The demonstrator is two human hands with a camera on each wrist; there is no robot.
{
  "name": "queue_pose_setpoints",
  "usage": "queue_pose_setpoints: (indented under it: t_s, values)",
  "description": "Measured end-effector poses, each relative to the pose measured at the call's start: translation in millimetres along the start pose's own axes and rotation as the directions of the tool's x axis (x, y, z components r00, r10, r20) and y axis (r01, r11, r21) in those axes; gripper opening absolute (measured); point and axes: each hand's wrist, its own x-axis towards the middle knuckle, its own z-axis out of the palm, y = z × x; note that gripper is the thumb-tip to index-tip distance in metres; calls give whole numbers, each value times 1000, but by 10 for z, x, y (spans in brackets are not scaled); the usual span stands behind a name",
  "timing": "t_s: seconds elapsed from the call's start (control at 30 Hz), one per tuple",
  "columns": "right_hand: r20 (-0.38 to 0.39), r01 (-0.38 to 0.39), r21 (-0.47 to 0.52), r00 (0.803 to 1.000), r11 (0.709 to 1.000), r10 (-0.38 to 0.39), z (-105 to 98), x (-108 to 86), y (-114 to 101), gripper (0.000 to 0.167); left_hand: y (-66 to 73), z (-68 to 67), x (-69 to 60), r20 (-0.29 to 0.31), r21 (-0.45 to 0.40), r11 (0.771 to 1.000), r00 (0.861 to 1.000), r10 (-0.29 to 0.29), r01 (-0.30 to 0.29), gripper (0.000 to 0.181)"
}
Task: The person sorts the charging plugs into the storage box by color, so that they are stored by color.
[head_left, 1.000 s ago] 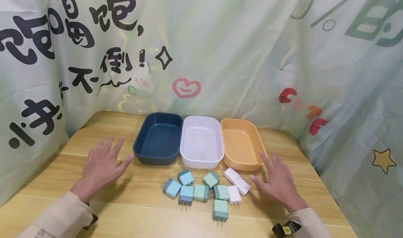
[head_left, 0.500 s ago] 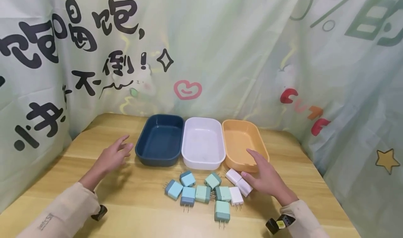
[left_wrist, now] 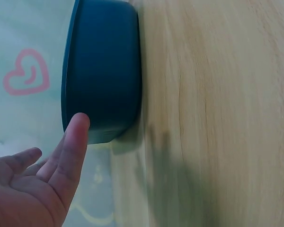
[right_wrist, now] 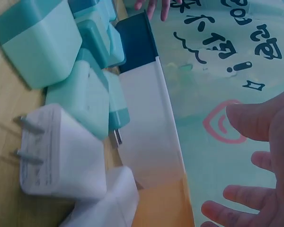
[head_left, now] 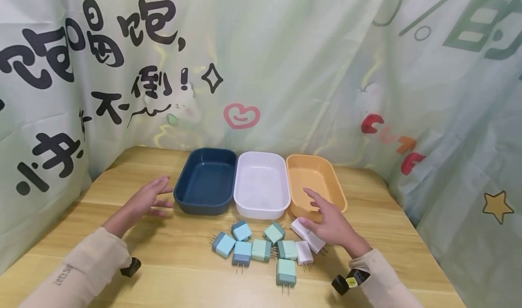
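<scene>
My right grip (head_left: 332, 224) is a bare hand, released: thumb and fingers are parted, with nothing between them. It hovers over two white plugs (head_left: 315, 243), and from the head view its thumb covers part of the farther one. The right wrist view shows a gap between the hand and the plugs, so I judge it not touching.

The relation I would steer by is this: the pair lies beneath and slightly inward of the right grip, end to end, its long axis slanting from far left to near right, roughly along my right forearm (head_left: 356, 249). The right grip is clearly the nearer one.

A third white plug (head_left: 304, 252) sits just beside the pair on its near left side, prongs towards me. Leftward come four green plugs (head_left: 261, 250), then three blue plugs (head_left: 242, 250), loosely clustered on the wooden surface (head_left: 179, 276).

Beyond the plugs, three trays stand side by side: orange tray (head_left: 307, 172) behind the right grip, white tray (head_left: 261, 181) in the middle, blue tray (head_left: 205, 181) on the left.

My left grip (head_left: 140, 204), also released and holding nothing, is just beside the blue tray; I cannot tell whether a fingertip touches it.
</scene>
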Motion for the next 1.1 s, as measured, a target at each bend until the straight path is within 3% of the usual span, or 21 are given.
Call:
queue_pose_setpoints:
  t_s: [0.27, 0.5, 0.67, 0.87, 1.1]
  values:
    - [52, 44, 120, 997, 992, -50, 44, 99, -119, 69, -7, 58, 48, 14, -34, 999, 1000, 7, -7, 78]
    - [76, 71, 289, 992, 955, -97, 98, 221, -195, 52, -36, 54, 113, -15, 56, 997, 998, 59, -58, 78]
    - [110, 41, 326, 991, 944, -81, 150, 270, -250, 49, -64, 31, 138, -19, 39, 998, 999, 41, -40, 75]
    - [135, 59, 337, 985, 940, -110, 187, 334, -305, 48, -80, 2, 189, -32, -11, 1000, 999, 6, -6, 70]
    - [213, 45, 392, 967, 919, -138, 286, 426, -349, 46, -72, 18, 214, -41, -19, 1000, 999, -24, 23, 69]
